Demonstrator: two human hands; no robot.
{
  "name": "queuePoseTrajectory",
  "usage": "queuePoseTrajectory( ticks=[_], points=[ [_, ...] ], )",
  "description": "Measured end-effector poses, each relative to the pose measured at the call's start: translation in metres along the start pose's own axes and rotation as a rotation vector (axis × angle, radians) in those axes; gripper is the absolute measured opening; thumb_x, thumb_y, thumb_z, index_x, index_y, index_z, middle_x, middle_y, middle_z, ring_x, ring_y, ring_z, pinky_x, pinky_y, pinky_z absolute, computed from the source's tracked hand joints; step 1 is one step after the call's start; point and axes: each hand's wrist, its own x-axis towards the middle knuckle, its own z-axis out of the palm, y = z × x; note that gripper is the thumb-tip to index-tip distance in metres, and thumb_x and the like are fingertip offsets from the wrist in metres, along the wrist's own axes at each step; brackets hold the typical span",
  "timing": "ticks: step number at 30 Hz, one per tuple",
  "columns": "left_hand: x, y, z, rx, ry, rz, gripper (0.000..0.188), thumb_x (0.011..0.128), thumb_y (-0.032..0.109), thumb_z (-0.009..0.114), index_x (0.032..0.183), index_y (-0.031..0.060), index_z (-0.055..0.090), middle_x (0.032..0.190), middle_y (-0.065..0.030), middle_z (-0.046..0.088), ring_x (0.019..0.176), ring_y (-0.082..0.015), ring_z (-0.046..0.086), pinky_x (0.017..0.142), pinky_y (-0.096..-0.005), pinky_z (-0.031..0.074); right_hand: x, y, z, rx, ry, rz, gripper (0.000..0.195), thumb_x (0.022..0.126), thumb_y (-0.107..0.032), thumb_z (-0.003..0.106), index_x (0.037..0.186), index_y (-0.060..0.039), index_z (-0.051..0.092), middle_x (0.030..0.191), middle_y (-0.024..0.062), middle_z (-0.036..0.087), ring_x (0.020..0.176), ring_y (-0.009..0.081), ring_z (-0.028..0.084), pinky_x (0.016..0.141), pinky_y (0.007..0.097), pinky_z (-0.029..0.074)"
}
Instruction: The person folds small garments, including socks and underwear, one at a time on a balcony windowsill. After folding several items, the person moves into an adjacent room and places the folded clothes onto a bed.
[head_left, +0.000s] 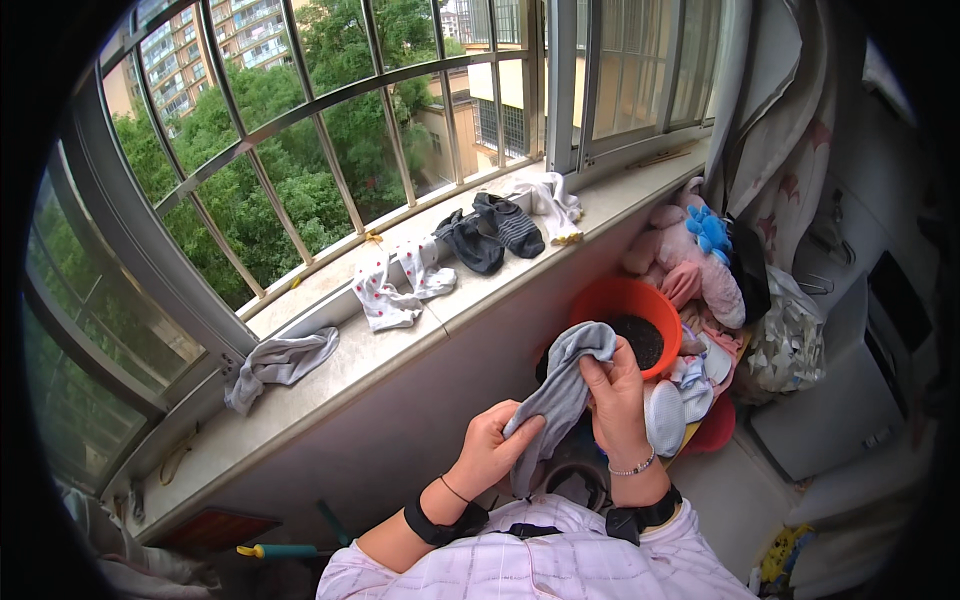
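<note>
Both of my hands hold a grey sock out in front of my body. My left hand pinches its lower edge between thumb and fingers. Near the toe or upper end, my right hand grips the cloth. Along the window sill lie other socks: a crumpled grey sock at the left, a pair of white socks with red dots, dark socks with one striped, and white socks with yellow tips. Several of them drape over the window track.
An orange-red bucket with dark contents stands below the sill at the right. Behind it sit a pink plush toy and piled cloths. A clear plastic bag and curtain are farther right. Metal window bars rise behind the sill.
</note>
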Motion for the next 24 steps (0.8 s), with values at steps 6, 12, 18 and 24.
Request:
queuePoseTrajectory(
  ticks=[6, 12, 18, 24],
  points=[
    [-0.005, -0.011, 0.004, -0.070, 0.080, 0.131, 0.012, 0.083, 0.007, 0.068, 0.093, 0.0001, 0.066, 0.091, -0.0058, 0.063, 0.083, -0.0149, 0.059, 0.075, -0.0262, 0.047, -0.010, 0.002, -0.005, 0.138, -0.110, 0.208, 0.027, 0.081, 0.009, 0.063, 0.106, -0.0013, 0.059, 0.104, 0.0047, 0.061, 0.099, 0.0146, 0.058, 0.090, 0.0281, 0.047],
    [-0.012, -0.011, 0.004, -0.269, 0.014, -0.123, 0.052, 0.081, 0.016, 0.074, 0.121, -0.0005, 0.046, 0.096, -0.0021, 0.060, 0.085, -0.0082, 0.056, 0.078, -0.0234, 0.046, -0.010, 0.007, -0.010, 0.040, -0.077, 0.138, 0.025, 0.081, 0.010, 0.060, 0.103, -0.0013, 0.061, 0.100, 0.0041, 0.062, 0.095, 0.0146, 0.059, 0.088, 0.0286, 0.047],
    [-0.011, -0.001, -0.001, -0.479, -0.257, -0.343, 0.052, 0.082, 0.020, 0.075, 0.121, -0.0014, 0.049, 0.099, 0.0006, 0.059, 0.088, -0.0063, 0.055, 0.080, -0.0225, 0.045, -0.009, 0.027, -0.019, -0.090, -0.119, -0.044, 0.023, 0.076, 0.013, 0.058, 0.088, -0.0037, 0.066, 0.097, 0.0076, 0.062, 0.090, 0.0167, 0.060, 0.082, 0.0296, 0.050],
    [-0.011, -0.003, -0.002, -0.465, -0.250, -0.269, 0.045, 0.087, 0.021, 0.069, 0.122, 0.0009, 0.051, 0.105, 0.0003, 0.058, 0.092, -0.0063, 0.054, 0.082, -0.0220, 0.045, -0.012, 0.023, -0.013, -0.632, -0.207, -0.375, 0.023, 0.067, 0.015, 0.055, 0.073, -0.0044, 0.066, 0.097, 0.0098, 0.058, 0.092, 0.0231, 0.057, 0.080, 0.0312, 0.048]
  ],
)
